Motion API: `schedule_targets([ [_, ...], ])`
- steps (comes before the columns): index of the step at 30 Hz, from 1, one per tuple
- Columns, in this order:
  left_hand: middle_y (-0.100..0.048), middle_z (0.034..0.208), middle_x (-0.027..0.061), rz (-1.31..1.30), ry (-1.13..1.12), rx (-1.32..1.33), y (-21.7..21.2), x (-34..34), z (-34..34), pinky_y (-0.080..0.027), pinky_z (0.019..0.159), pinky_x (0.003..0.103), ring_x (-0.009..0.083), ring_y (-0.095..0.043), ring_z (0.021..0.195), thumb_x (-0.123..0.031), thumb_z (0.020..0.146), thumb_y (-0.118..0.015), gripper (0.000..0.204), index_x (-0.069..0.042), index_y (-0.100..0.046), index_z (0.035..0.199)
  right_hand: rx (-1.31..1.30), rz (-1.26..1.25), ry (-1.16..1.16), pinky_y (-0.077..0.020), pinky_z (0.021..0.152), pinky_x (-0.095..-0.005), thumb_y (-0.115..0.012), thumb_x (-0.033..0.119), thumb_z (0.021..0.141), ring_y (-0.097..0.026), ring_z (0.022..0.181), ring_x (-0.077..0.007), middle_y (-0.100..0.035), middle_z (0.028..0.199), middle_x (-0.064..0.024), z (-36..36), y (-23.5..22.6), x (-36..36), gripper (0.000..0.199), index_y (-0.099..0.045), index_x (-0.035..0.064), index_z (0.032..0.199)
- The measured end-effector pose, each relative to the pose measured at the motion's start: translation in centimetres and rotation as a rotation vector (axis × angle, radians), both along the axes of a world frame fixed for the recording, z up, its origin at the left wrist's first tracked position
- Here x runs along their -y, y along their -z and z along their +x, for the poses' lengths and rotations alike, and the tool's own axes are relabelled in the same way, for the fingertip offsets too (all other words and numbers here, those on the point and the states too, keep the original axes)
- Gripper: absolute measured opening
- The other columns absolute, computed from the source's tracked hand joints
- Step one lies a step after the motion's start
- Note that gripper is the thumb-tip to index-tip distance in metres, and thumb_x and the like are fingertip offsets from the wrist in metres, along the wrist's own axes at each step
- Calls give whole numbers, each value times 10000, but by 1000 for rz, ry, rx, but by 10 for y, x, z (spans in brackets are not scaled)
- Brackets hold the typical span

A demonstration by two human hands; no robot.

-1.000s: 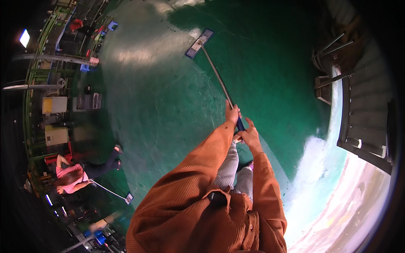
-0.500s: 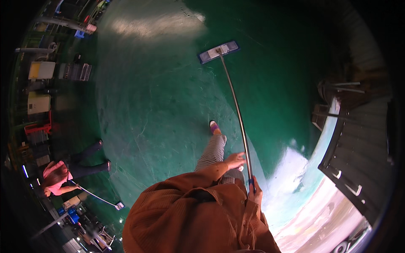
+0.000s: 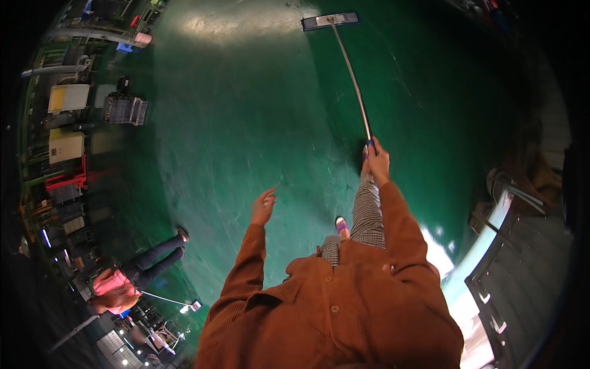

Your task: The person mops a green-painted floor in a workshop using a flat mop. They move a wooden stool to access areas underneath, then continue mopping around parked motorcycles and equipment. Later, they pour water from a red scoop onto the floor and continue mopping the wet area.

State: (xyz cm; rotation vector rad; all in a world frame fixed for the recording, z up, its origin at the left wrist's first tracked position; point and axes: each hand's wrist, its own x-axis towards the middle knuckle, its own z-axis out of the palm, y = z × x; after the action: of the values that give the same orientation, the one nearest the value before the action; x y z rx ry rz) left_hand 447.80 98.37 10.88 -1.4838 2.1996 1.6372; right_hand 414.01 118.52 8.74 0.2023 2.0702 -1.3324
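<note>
Head view, and from where I'm standing the containers are all over on the left side: a grey crate (image 3: 126, 111) with slatted-looking sides, and farther up a small blue bin (image 3: 124, 47) beside a pinkish bucket-shaped thing (image 3: 142, 39). Too small and dim to tell what's in any of them, sorry.

The flat mop (image 3: 358, 89) is out front, its mop head (image 3: 330, 21) lying on the green floor (image 3: 246, 123). Right hand (image 3: 378, 161) is wrapped round the near end of the handle. Left hand (image 3: 263, 207) is off to the side, kinda blurry, fingers loosely curled around nothing.

Half a second ago that left hand was right by the handle; now it's swung well clear. Right hand's farther out from the body too, and the mop head's farther away and sits more level. Co-worker in pink (image 3: 117, 284) still has another mop (image 3: 195, 305).
</note>
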Motion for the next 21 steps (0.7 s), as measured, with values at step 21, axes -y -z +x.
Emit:
schedule_targets([
  [21,-620,866,37,357,-644,347,-23,355,-192,-449,530,274,159,-592,678,-310,844,-595,392,-104,-540,1174,124,42,200,-354,353,-274,-482,313,883,-429,404,-123,-479,552,-20,-531,-10,726,381,-499,265,1260],
])
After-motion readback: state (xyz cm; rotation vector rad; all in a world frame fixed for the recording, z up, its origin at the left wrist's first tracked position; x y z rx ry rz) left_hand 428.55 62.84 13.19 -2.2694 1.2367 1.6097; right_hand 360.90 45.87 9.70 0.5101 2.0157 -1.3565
